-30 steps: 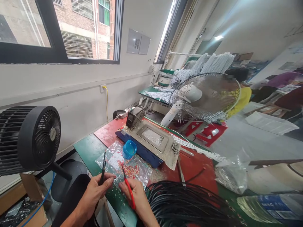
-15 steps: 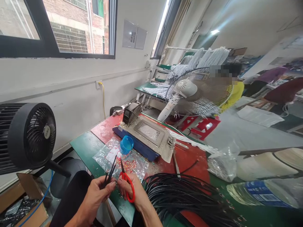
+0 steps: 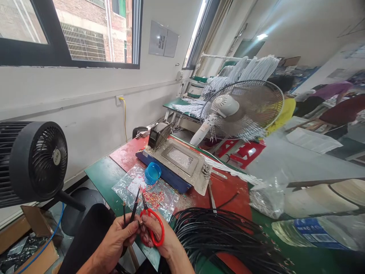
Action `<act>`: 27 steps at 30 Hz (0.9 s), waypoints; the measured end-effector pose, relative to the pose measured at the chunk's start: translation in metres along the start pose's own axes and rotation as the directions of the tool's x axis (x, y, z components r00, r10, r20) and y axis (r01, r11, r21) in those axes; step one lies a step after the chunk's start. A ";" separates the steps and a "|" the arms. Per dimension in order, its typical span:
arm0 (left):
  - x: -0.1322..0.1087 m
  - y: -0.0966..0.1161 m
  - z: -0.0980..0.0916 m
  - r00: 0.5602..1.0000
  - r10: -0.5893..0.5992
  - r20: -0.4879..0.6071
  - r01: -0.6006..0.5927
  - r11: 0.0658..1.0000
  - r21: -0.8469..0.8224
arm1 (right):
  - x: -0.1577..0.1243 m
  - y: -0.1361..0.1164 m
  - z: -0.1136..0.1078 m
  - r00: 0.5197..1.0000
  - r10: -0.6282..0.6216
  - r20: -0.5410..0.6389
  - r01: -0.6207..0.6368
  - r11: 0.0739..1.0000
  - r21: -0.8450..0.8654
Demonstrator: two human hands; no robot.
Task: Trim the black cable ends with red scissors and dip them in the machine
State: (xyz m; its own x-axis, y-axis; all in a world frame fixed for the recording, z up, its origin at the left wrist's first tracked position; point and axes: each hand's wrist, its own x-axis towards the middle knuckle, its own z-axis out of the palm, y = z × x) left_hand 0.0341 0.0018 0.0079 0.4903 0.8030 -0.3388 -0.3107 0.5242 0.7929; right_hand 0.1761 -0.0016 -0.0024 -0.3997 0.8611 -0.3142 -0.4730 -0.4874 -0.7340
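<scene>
My left hand (image 3: pixel 121 234) is closed around a thin black cable end (image 3: pixel 124 213) and a dark pointed tool (image 3: pixel 135 207) that looks like tweezers; both stick up past the fingers. In my right hand (image 3: pixel 162 238) is a pair of red-handled scissors (image 3: pixel 145 201), blades pointing up and away. The fingertips of both hands meet over the near table edge, around something small and mostly hidden. Just beyond lie small red and yellow bits (image 3: pixel 154 198) on a clear plastic bag (image 3: pixel 122 185). To the right spreads a bundle of black cables (image 3: pixel 211 236).
A blue cup (image 3: pixel 153 173) stands before a blue-sided machine (image 3: pixel 168 179) with a framed tray on top. A black fan (image 3: pixel 37 163) is at left, a white fan (image 3: pixel 225 106) behind. At right are a plastic bag (image 3: pixel 268 201) and a large bottle (image 3: pixel 310 232). People work farther back.
The two dark tips in my left hand have spread apart and stand more upright. The scissors have turned slightly, and my right hand has shifted a little, still touching the left.
</scene>
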 end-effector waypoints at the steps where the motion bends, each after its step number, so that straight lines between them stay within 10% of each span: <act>1: 0.000 0.000 -0.001 1.000 -0.010 -0.010 0.010 1.000 -0.017 | 0.000 0.000 0.000 1.000 0.000 0.003 0.000 1.000 -0.009; 20: 0.002 -0.004 -0.005 0.999 -0.003 0.051 -0.003 0.994 0.109 | 0.002 0.000 0.000 0.999 0.008 -0.037 -0.011 0.995 -0.102; 27: 0.005 0.005 0.003 0.993 0.036 -0.114 -0.013 0.981 0.194 | 0.002 -0.003 0.002 0.981 -0.044 -0.186 0.017 0.989 -0.144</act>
State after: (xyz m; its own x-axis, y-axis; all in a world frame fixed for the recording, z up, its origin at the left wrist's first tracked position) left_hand 0.0377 0.0071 0.0116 0.3829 0.8485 -0.3653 -0.1530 0.4483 0.8807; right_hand 0.1746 0.0013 0.0002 -0.2252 0.8934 -0.3886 -0.3620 -0.4470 -0.8180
